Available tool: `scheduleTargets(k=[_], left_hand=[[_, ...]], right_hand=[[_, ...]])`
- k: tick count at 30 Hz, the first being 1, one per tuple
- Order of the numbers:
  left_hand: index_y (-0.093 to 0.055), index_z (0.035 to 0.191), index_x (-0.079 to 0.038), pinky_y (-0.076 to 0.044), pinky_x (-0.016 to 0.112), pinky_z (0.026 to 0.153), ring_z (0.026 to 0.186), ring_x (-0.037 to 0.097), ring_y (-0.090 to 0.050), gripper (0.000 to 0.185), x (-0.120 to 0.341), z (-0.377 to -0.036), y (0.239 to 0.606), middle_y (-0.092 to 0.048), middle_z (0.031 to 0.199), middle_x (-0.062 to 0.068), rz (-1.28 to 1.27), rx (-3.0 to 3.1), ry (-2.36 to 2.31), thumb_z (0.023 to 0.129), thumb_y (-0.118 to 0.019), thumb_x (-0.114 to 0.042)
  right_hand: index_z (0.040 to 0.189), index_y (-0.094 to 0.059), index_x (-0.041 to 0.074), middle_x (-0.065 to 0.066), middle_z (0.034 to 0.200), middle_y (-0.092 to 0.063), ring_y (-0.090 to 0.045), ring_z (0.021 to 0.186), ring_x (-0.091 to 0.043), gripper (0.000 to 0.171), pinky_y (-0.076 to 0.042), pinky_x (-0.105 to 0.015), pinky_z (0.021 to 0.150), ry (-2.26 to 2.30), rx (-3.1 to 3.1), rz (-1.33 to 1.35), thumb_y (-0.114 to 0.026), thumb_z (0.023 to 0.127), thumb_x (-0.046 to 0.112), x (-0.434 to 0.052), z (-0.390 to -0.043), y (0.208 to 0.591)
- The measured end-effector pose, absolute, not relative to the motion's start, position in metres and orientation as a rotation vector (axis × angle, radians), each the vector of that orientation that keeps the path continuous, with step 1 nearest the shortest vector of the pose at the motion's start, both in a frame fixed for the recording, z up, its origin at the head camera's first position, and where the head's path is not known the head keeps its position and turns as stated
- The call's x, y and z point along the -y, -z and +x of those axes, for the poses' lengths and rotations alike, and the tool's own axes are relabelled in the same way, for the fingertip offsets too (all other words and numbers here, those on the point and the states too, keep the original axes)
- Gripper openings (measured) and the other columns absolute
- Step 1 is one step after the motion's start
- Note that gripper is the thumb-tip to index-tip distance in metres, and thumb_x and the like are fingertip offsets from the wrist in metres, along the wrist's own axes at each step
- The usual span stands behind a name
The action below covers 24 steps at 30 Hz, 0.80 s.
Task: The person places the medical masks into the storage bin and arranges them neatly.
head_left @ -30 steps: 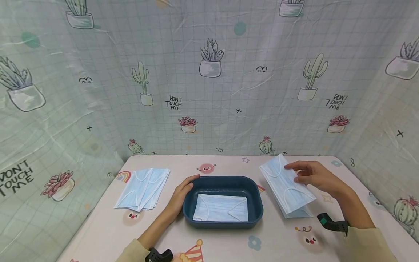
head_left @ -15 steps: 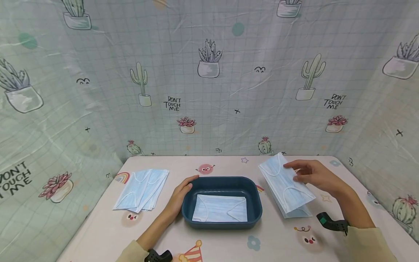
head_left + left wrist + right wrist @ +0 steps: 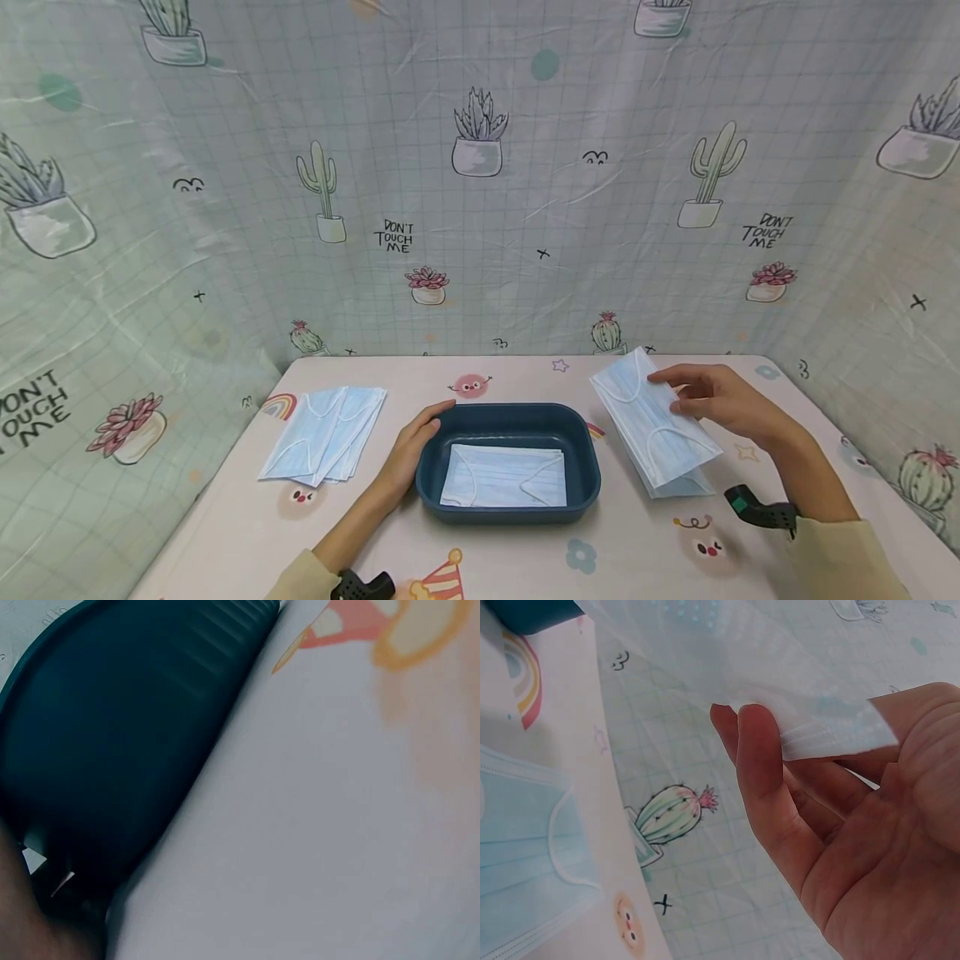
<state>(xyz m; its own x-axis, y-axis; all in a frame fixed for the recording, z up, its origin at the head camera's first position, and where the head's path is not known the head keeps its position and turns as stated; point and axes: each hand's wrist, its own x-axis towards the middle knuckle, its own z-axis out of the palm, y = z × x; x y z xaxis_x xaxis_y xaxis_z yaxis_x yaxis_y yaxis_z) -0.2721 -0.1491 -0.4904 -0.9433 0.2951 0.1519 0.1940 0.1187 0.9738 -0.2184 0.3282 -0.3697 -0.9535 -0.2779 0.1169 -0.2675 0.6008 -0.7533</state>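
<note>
A dark blue tray (image 3: pixel 587 467) sits mid-table with one light blue face mask (image 3: pixel 504 487) flat inside it. My left hand (image 3: pixel 429 427) cups the tray's left rim, thumb along the far corner; the left wrist view shows only the tray's dark wall (image 3: pixel 127 750) close up. My right hand (image 3: pixel 671 393) pinches a face mask (image 3: pixel 648 417) by its edge, tilted up over a small pile of masks (image 3: pixel 686 483) right of the tray. In the right wrist view the fingers (image 3: pixel 761 765) press the held mask (image 3: pixel 742 667) above a lying mask (image 3: pixel 525 847).
Several more masks (image 3: pixel 326 433) lie fanned at the table's left side. Cactus-print sheeting (image 3: pixel 480 208) walls the table at the back and on both sides. The patterned tabletop (image 3: pixel 622 554) reaches toward me in front of the tray.
Almost nothing: the held mask has shifted very slightly left and up. The left hand stays on the tray.
</note>
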Motion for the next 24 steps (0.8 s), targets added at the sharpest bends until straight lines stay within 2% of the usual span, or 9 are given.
scheduleTargets(k=[24], left_hand=[[-0.055,0.148,-0.024,-0.018,0.053,0.130,0.155,0.024,-0.036,0.041,0.1496,-0.2719,0.4897,-0.051,0.158,0.000,0.500,-2.282,-1.974,0.111,-0.038,-0.025]], right_hand=[[0.140,-0.062,0.003,-0.026,0.142,-0.060,-0.062,0.094,-0.009,0.045,-0.055,-0.021,0.078,1.299,-2.804,-0.484,-0.069,0.095,0.006,-0.3238,-0.2162,0.3614]])
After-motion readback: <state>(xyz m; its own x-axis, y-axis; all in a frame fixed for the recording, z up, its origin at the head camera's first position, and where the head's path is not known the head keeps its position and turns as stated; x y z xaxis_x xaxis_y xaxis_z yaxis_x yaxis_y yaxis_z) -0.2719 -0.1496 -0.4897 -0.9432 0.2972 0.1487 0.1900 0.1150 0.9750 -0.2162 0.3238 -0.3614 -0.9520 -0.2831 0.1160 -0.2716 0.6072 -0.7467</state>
